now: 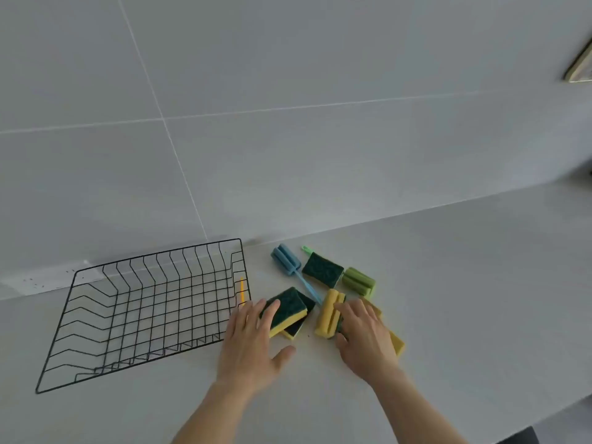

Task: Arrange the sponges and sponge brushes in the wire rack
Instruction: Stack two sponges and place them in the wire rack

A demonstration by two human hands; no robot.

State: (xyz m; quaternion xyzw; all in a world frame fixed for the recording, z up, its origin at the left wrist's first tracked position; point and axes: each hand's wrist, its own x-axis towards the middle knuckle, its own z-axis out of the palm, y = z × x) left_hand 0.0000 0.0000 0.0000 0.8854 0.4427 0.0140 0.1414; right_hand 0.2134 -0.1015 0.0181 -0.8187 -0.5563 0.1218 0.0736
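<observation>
Head view: my left hand [253, 341] lies spread and loose, fingertips resting on two stacked sponges [286, 310], soft yellow foam under rough dark green scrub pads, gripping nothing. My right hand [365, 334] lies flat over another yellow sponge [395, 342], pressing not clutching, just beside the ridged yellow sponge brush [327, 314]. Beyond my fingers sit the blue sponge brush [285, 260], a lone green-topped sponge [323, 270] and the green sponge brush [358, 281]. Black wire rack [144, 309] stands left on the pale desk [464, 283], touching none of them.
</observation>
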